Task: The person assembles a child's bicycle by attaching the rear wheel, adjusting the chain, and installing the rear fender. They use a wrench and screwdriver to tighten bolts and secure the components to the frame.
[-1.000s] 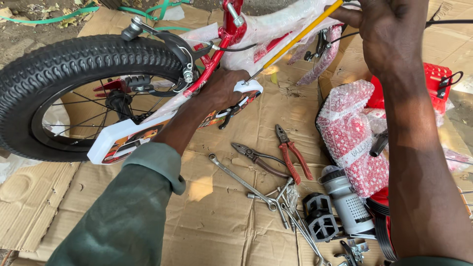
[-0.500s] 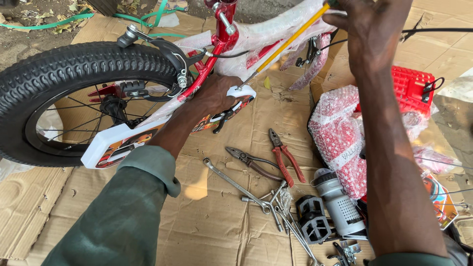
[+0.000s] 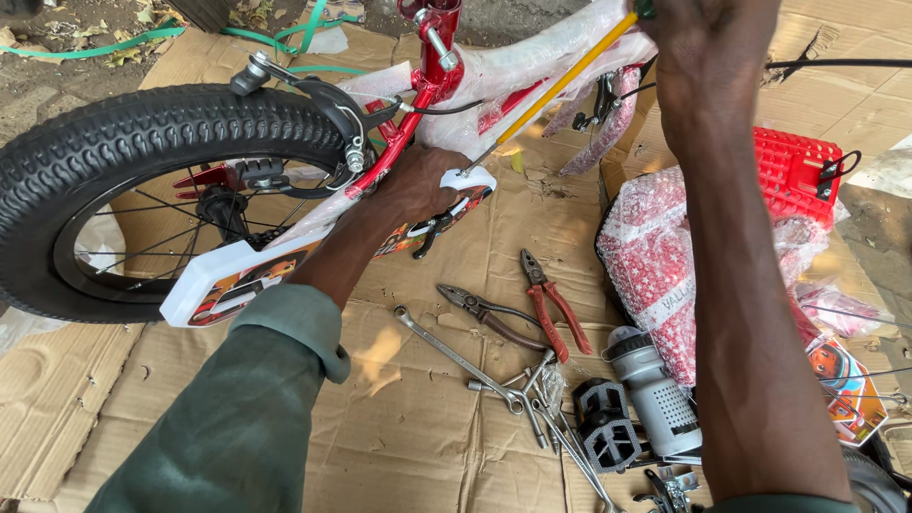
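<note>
Barely anything has shifted since half a second ago, just the view sliding a bit so the tyre sits lower-left in frame. Left hand (image 3: 418, 185) is curled closed over the end of the white chain guard (image 3: 237, 275), pressing it against the red frame (image 3: 427, 71). Right hand (image 3: 708, 57) is wrapped shut around the top of a yellow-shafted screwdriver (image 3: 560, 85); the handle is hidden in the fist and cut off by the top edge. Its long axis runs diagonally, tip pointing down toward the left hand's knuckles and landing on the guard right beside them.

Guard is smooth white plastic with a cartoon sticker. Past the left hand is the chunky knobby black tyre (image 3: 123, 133) with thin spokes. Below both hands, on creased cardboard (image 3: 399, 427): red-handled pliers (image 3: 546, 299), a second pair of pliers, steel spanners (image 3: 456, 356), a studded black pedal (image 3: 608, 427). Near the right forearm sits a red bubble-wrapped bundle (image 3: 655, 266); can't tell what's inside.
</note>
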